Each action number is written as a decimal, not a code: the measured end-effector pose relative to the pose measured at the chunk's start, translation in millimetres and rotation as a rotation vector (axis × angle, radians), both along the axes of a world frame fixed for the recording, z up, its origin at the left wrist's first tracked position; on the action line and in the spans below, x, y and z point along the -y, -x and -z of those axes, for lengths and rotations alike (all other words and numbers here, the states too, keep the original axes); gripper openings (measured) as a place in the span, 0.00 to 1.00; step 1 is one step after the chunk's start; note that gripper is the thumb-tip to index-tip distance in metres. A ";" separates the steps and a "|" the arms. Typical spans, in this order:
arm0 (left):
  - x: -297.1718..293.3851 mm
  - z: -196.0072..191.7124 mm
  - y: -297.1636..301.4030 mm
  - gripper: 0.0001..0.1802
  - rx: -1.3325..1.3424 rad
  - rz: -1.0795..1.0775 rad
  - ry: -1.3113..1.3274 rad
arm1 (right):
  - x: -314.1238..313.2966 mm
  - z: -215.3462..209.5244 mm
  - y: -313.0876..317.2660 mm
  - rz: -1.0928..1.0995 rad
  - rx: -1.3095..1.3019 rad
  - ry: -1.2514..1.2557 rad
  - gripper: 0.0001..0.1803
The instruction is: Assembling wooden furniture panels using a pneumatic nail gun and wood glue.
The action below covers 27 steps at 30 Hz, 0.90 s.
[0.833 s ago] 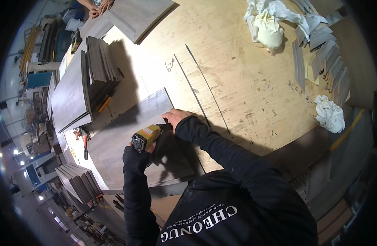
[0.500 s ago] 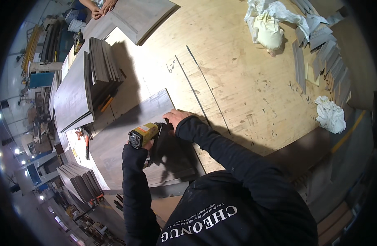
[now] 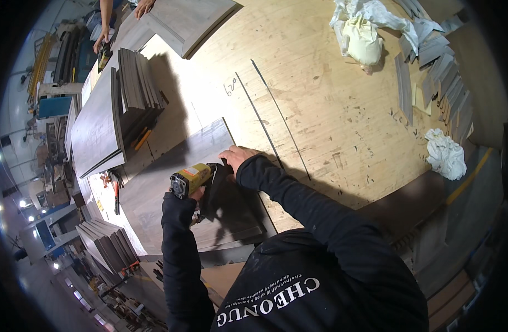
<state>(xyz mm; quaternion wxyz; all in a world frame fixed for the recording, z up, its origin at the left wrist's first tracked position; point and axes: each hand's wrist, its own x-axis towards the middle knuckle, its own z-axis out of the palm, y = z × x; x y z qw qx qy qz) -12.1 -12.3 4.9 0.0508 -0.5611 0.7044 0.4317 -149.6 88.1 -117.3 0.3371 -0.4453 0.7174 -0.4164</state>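
Observation:
My left hand (image 3: 199,193) is closed around the grip of a yellow and black nail gun (image 3: 192,180), which hides most of its fingers. The tool's nose points right, close to my right hand (image 3: 237,157). Bent fingers of that hand grip the edge of a grey-brown wooden panel (image 3: 154,207). This panel lies on the workbench in front of me, partly in my shadow. Whether the nose touches the wood I cannot tell.
Stacked grey panels (image 3: 96,130) stand on the left, with orange-handled pliers (image 3: 116,196) nearby. Across the bench (image 3: 320,110), a co-worker's hand (image 3: 102,39) is at another nail gun (image 3: 104,58), beside a panel frame (image 3: 193,22). Cut strips (image 3: 444,72) and a crumpled white bag (image 3: 445,154) lie right.
The co-worker's hand has moved from the far panel to the nail gun at the upper left. My hands and the yellow nail gun have barely shifted.

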 end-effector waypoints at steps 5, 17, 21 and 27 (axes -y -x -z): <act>0.0 -1.5 3.1 0.17 0.029 -0.012 -0.026 | 1.0 5.3 -1.9 0.011 -0.001 0.020 0.23; 9.6 4.8 -2.6 0.20 0.077 0.021 0.013 | 3.2 8.4 -1.4 -0.039 -0.105 -0.025 0.26; 11.6 4.3 -2.8 0.20 0.026 0.018 -0.031 | 3.9 7.4 -1.4 -0.054 -0.067 -0.055 0.27; 25.6 2.7 -25.7 0.21 0.059 0.087 -0.015 | 5.3 0.0 -5.9 -0.056 -0.081 -0.040 0.22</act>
